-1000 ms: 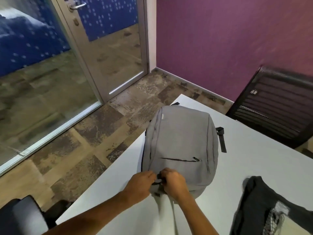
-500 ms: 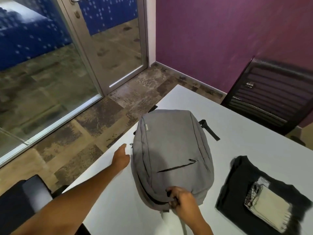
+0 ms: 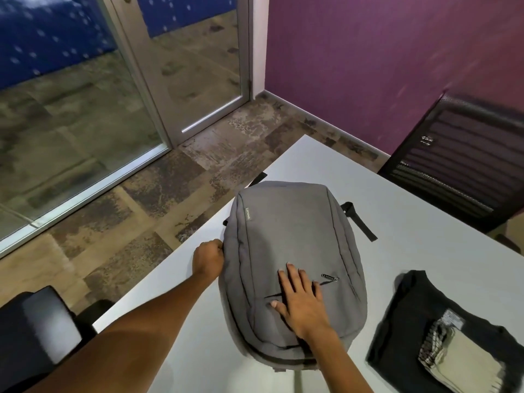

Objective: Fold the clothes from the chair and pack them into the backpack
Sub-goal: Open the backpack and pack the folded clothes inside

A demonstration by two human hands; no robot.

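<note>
A grey backpack point(image 3: 286, 236) lies flat on the white table point(image 3: 419, 251), front pocket up. My right hand point(image 3: 300, 302) rests flat on its front with fingers spread, holding nothing. My left hand point(image 3: 208, 260) is curled against the backpack's left side, fingers closed at the side zipper; what it grips is hidden. To the right lies a folded black T-shirt point(image 3: 402, 321) with a folded beige checked cloth point(image 3: 459, 355) on top of it.
A black mesh chair point(image 3: 459, 168) stands behind the table at the right against the purple wall. A dark chair point(image 3: 37, 330) is at the lower left beside the table's edge. Glass door and patterned floor lie to the left.
My right hand left the backpack's near end and now lies flat on its front. My left hand moved from the near end to the left side and closed there.
</note>
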